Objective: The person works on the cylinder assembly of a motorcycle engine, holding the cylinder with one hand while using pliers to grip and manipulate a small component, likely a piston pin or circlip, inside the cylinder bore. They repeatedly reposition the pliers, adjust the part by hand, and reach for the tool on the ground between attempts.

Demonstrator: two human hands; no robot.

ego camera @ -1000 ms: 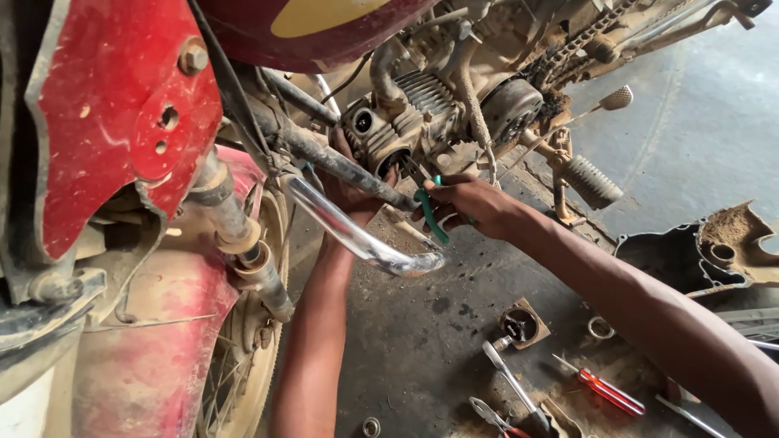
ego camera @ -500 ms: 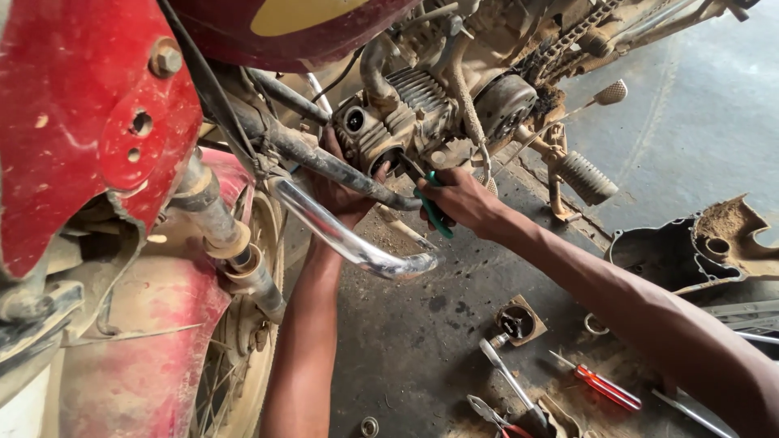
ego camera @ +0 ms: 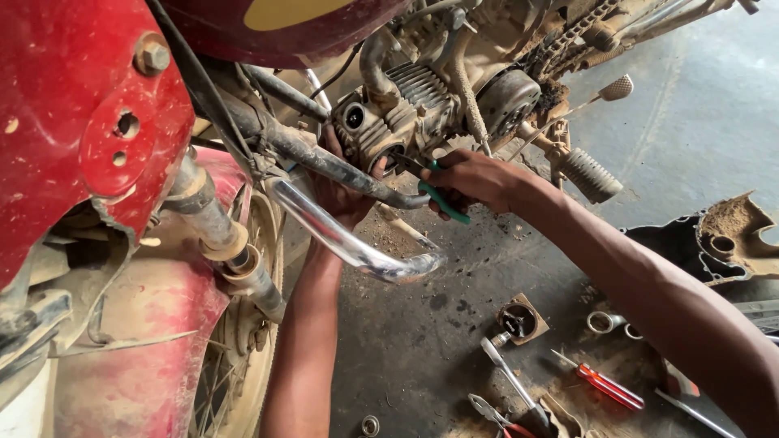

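I note my right hand clenched on green-handled pliers at the engine; my left hand reaches behind the frame tube, grip hidden.

This is a motorcycle repair workshop, a rough one where the work is done on the ground. A dusty red motorcycle fills the upper left, its engine caked in dirt, with the drive chain exposed. The stained concrete floor is dark with oil patches and serves as the work surface. Tools lie scattered along its lower edge: a red-handled screwdriver, a metal wrench, small metal rings and a loose part on a cardboard scrap. At the right edge lies a removed engine cover, coated in mud.
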